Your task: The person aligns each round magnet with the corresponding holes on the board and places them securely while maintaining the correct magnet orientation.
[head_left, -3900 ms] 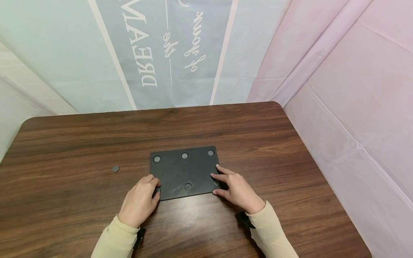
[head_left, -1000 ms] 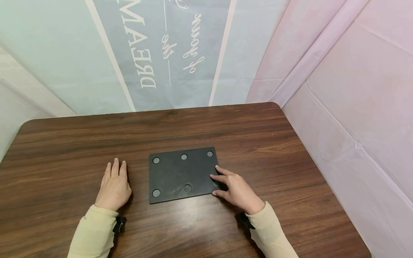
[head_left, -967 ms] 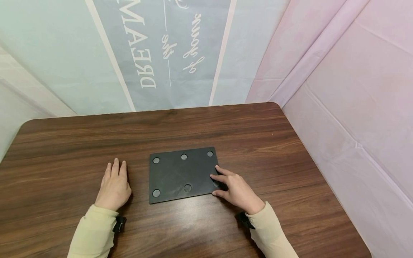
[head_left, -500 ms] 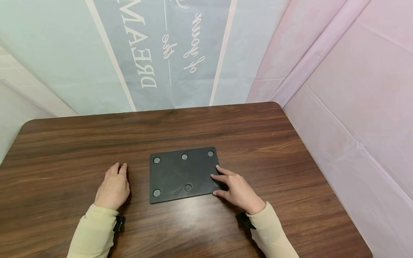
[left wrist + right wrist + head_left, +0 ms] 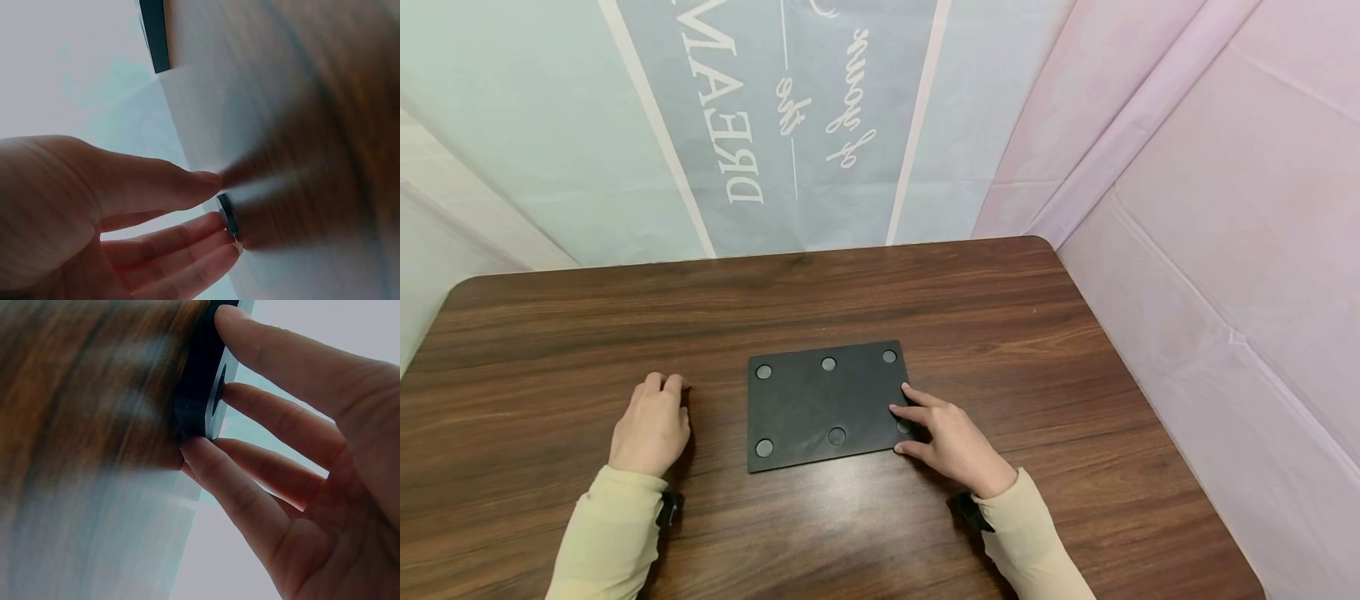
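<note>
A black rectangular plate [image 5: 831, 400] with round discs set in recesses near its edges lies on the table. My right hand [image 5: 951, 437] rests at its right end, fingers spread over the edge; in the right wrist view, the fingertips touch the plate's rim [image 5: 215, 406]. My left hand [image 5: 651, 429] is on the table left of the plate, fingers bent down. In the left wrist view, a small dark disc [image 5: 227, 214] sits between the thumb and the fingers [image 5: 194, 272]. The fingertips are against it, and a narrow gap shows beside the thumb tip. The head view hides this disc.
The brown wooden table [image 5: 865, 292] runs back to a pale blue backdrop [image 5: 805, 125] with mirrored lettering. A pinkish-white curtain [image 5: 1240, 250] hangs along the right side. The left wrist view shows a dark end of the plate [image 5: 155, 34] at the top.
My left hand left the plate's near-left corner and went over to the loose disc, covering it; lately its straight fingers have bent and it has shifted slightly left. My right hand has stayed put.
</note>
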The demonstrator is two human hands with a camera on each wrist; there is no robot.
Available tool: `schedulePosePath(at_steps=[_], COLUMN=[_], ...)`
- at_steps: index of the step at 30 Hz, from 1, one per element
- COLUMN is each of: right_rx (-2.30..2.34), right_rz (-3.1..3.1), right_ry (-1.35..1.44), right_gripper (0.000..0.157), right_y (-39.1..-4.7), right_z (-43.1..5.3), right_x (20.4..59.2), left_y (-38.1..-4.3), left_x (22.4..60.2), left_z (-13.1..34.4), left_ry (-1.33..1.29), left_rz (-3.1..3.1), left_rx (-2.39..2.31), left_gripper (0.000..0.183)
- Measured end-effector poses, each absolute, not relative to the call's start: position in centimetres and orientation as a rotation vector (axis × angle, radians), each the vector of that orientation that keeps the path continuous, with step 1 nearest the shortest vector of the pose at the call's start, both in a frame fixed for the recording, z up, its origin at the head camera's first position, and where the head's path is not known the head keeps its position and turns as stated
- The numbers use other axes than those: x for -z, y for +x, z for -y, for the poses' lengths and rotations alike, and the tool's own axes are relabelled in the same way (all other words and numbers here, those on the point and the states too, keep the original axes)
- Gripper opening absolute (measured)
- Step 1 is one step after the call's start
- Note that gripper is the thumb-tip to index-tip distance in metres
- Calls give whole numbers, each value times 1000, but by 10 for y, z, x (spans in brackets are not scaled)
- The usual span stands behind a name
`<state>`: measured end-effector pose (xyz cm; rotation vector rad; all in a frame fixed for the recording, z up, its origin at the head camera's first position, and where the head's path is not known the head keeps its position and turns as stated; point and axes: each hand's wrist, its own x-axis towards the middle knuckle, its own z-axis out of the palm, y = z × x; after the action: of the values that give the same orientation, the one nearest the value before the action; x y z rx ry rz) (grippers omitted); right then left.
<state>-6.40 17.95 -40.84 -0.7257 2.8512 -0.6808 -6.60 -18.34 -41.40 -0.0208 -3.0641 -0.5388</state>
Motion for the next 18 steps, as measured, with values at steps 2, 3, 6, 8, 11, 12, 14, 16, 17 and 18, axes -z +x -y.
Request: schedulePosePath(at_steps=[2, 3, 6, 8, 11, 12, 14, 16, 17, 18], right_rx=[679, 682, 677, 675, 680, 680, 679, 679, 678, 677], right_rz=[-2849, -2844, -2839, -2837, -2834, -2834, -2835, -2833, -2832, -2832], right_ry=[-723, -716, -715, -714, -714, -714, -716, -715, -715, -714], right_gripper=[50, 50, 50, 50, 50, 50, 50, 50, 50, 50], right_y=[-64, -64, -64, -63, -63, -63, -64, -64, -64, -64], right_z=[-180, -180, -181, -181, -181, -181, -181, -181, -181, -181], right_x=[408, 408, 408, 408, 408, 408, 408, 408, 408, 408], left_y=[-68, -69, -71, -72, -74, -74, -75, -76, -77, -77], left_x=[414, 415, 414, 414, 413, 413, 413, 412, 412, 412], left_z=[185, 186, 188, 189, 190, 191, 191, 192, 192, 192], left_ry=[-30, -32, -32, -28, -25, -24, -24, -28, -27, -26], left_rz=[3049, 3046, 3039, 3040, 3047, 3050, 3053, 3048, 3047, 3046], left_rx=[546, 549, 566, 573, 574, 571, 567, 562, 560, 558], left_gripper=[26, 25, 21, 20, 19, 18, 18, 17, 17, 17])
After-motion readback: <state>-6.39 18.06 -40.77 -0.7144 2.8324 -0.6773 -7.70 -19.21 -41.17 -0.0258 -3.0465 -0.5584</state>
